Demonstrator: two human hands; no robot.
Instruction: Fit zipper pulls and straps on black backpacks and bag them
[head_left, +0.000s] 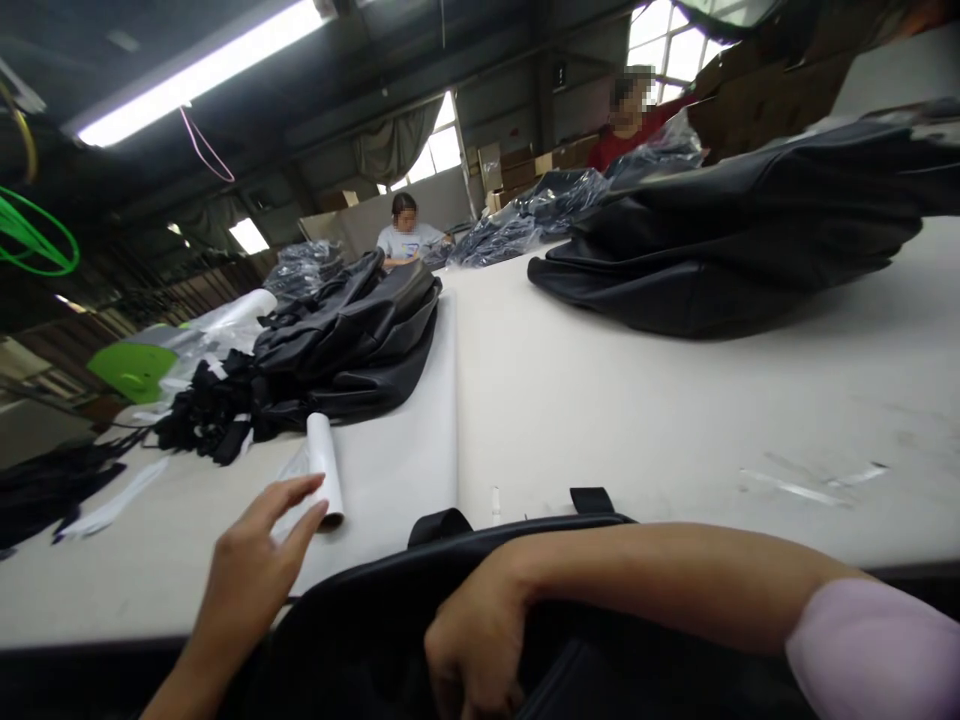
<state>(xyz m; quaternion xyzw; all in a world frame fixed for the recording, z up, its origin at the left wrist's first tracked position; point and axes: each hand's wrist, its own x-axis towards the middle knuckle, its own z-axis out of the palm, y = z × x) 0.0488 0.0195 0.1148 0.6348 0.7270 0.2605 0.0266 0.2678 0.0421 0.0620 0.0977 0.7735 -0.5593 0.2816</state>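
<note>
A large black bag (360, 590) of leather-like material lies at the table's near edge, its opening toward me. My right hand (480, 640) reaches over its rim with the fingers curled down against a fold inside; the fingertips are partly hidden. To the left, my left hand (270, 535) is raised above the table, thumb and fingers apart, with nothing between them. Just beyond those fingertips lies a roll of clear plastic film (324, 465), its brown core showing at the near end. Whether the fingertips touch the roll I cannot tell.
Black bags (352, 340) are heaped at the left, with black straps (210, 410) beside them. Another black pile (720, 240) covers the back right of the white table (600, 420). Plastic-wrapped goods (517, 220) lie farther back. Two people are beyond the table.
</note>
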